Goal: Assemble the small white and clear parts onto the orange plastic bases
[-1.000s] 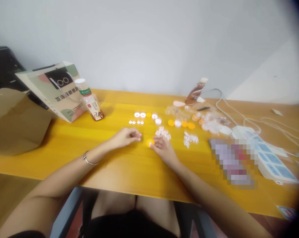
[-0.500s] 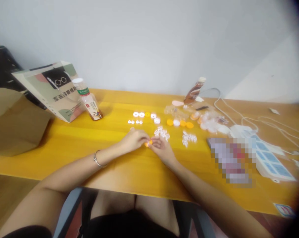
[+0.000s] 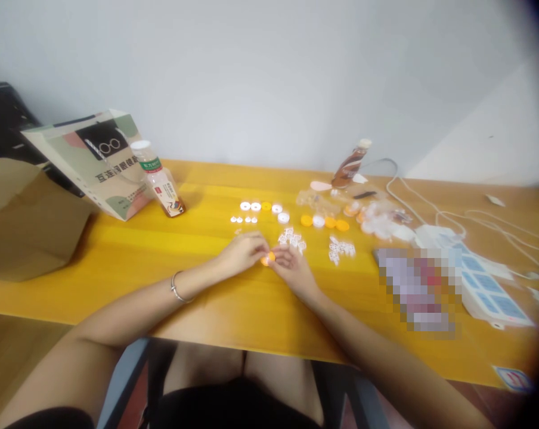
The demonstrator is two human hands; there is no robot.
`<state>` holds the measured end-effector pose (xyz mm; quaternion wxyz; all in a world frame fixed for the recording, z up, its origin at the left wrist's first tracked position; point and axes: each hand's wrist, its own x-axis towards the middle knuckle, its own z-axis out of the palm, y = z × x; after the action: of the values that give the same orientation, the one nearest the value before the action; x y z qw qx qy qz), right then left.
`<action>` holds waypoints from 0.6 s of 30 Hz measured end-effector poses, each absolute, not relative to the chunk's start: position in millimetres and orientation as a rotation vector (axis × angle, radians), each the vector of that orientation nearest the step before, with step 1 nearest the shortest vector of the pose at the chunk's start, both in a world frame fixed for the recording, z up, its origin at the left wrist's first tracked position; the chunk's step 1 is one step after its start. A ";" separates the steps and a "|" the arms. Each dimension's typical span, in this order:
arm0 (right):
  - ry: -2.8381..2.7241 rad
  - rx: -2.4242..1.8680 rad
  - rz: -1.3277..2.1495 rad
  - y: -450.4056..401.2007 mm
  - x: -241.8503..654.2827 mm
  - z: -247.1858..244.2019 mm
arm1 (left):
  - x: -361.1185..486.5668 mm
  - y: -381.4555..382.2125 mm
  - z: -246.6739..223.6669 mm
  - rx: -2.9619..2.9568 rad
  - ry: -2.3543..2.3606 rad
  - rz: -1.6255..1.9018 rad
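Note:
A small orange and white round piece (image 3: 268, 258) is held between the fingertips of both hands above the table's middle. My left hand (image 3: 247, 250) pinches its left side, and my right hand (image 3: 291, 265) grips its right side. Beyond them lie white discs (image 3: 256, 207) and a yellow disc (image 3: 266, 206) in a row, with small white pieces (image 3: 248, 220) nearer. Orange discs (image 3: 330, 222) sit to the right. Two piles of small white parts, one (image 3: 290, 237) just past my right hand and another (image 3: 341, 249) farther right, rest on the wood.
On the left stand a paper bag (image 3: 112, 173), a brown bag (image 3: 28, 220) and a labelled bottle (image 3: 164, 187). A brown bottle (image 3: 350, 164), clear plastic bags (image 3: 379, 220), a power strip (image 3: 484, 280), cables and a blurred-out flat object (image 3: 417, 286) are on the right.

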<state>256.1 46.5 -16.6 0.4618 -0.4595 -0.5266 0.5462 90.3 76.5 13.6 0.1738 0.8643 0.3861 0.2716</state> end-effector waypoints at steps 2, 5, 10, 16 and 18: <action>-1.306 -1.118 1.337 46.2 256.3 -16.5 | 90.2 77.4 12.7 2.423 1.114 0.784; -1.318 -1.096 1.331 45.8 256.4 -16.3 | 89.5 78.8 11.0 2.388 1.133 0.786; -1.289 -1.055 1.381 46.8 256.7 -15.8 | 87.1 81.7 6.8 2.250 1.092 0.867; -1.237 -1.034 1.386 47.6 257.0 -14.6 | 81.1 86.1 5.6 2.062 0.970 0.890; -1.230 -1.033 1.390 47.3 257.1 -13.9 | 79.4 86.2 5.8 2.043 0.941 0.880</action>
<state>257.1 47.3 -13.9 0.4873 -0.4247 -0.5057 0.5714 79.4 86.2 5.8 0.3550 0.7908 0.3643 0.3404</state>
